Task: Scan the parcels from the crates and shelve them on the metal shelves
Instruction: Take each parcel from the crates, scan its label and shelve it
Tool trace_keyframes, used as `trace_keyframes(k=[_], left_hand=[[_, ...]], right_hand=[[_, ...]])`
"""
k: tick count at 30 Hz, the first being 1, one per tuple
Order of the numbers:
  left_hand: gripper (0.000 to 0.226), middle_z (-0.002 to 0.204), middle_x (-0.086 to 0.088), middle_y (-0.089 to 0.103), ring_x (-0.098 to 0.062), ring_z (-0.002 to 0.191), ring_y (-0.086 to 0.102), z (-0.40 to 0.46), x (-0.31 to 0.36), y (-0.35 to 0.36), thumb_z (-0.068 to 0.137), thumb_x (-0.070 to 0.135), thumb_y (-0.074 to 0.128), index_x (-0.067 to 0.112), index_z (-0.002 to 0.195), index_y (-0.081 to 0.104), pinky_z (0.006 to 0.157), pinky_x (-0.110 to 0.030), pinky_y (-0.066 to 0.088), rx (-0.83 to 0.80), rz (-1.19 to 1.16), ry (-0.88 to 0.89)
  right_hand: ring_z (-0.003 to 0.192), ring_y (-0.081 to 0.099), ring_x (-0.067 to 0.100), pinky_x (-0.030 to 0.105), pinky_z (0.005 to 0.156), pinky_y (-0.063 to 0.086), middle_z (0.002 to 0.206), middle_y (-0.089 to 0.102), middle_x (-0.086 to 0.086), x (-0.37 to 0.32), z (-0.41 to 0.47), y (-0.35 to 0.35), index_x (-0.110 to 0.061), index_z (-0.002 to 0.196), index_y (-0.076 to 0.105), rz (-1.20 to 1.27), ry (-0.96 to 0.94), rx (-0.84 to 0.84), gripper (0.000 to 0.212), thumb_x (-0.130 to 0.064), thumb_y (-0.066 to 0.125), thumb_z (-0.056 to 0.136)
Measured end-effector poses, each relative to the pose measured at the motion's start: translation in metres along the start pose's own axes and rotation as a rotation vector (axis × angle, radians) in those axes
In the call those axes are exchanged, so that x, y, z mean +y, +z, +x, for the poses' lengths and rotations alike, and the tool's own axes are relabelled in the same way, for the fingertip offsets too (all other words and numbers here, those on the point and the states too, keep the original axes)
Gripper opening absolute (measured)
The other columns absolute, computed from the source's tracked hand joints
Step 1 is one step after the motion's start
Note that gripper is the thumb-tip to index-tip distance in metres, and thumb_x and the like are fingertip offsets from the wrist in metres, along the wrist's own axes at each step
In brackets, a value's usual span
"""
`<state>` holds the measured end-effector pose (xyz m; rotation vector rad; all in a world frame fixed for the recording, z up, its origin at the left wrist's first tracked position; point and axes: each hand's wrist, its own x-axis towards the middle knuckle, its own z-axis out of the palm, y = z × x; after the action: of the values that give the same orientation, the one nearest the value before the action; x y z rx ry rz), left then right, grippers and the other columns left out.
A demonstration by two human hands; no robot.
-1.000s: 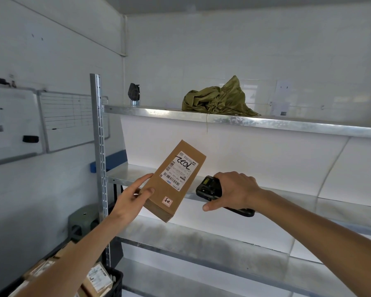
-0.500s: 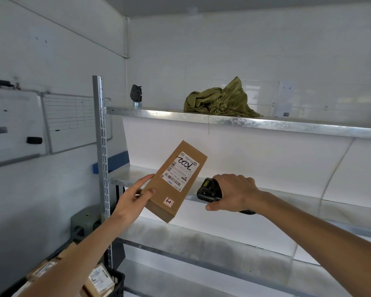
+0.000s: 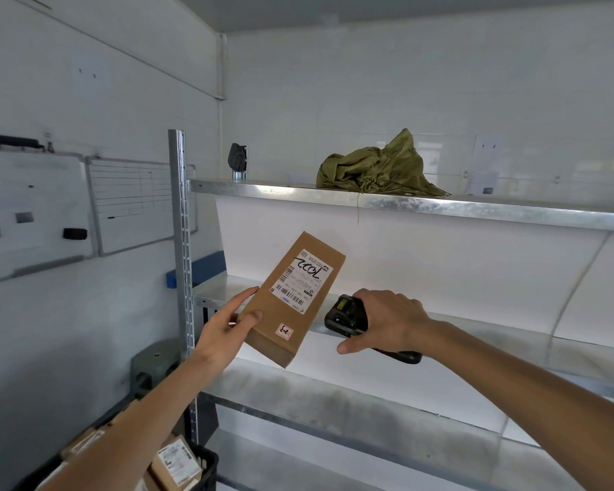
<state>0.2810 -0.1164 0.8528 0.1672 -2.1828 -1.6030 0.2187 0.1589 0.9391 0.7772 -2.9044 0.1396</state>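
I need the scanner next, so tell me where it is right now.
In the head view the scanner is right of centre, gripped in the right hand before the middle shelf, beside the cardboard parcel.

A parcel storeroom or small warehouse back room.

Bare galvanised metal shelves (image 3: 404, 203) on a slotted upright (image 3: 181, 242) fill a plain white-walled corner. Left of the upright, whiteboards (image 3: 32, 214) hang on the wall, and below it a black crate (image 3: 206, 466) holds labelled cardboard parcels. A barcoded parcel (image 3: 295, 299) and a handheld scanner (image 3: 348, 317) are held before the shelves.
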Motion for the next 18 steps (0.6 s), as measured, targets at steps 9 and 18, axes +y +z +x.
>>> trace_keyframes(k=[9,18], left_hand=[[0.038,0.123,0.004,0.068,-0.020,0.115,0.065,0.009,-0.013,-0.034,0.101,0.027,0.056,0.040,0.137,0.053,0.103,-0.052,0.051,-0.001,-0.229,-0.032],[0.034,0.122,0.006,0.061,-0.023,0.110,0.064,0.044,-0.052,-0.078,0.099,0.031,0.058,0.049,0.127,0.051,0.084,-0.041,0.060,0.025,-0.243,-0.093]], right_hand=[[0.124,0.058,0.021,0.037,0.094,0.049,0.139,0.061,-0.008,-0.084,0.027,0.028,-0.032,0.147,0.040,0.312,-0.115,0.096,0.096,-0.067,0.084,0.069],[0.114,0.062,0.020,0.033,0.087,0.052,0.130,0.066,-0.008,-0.130,0.092,0.063,-0.036,0.144,0.047,0.334,-0.185,0.106,0.082,-0.054,0.084,0.072]])
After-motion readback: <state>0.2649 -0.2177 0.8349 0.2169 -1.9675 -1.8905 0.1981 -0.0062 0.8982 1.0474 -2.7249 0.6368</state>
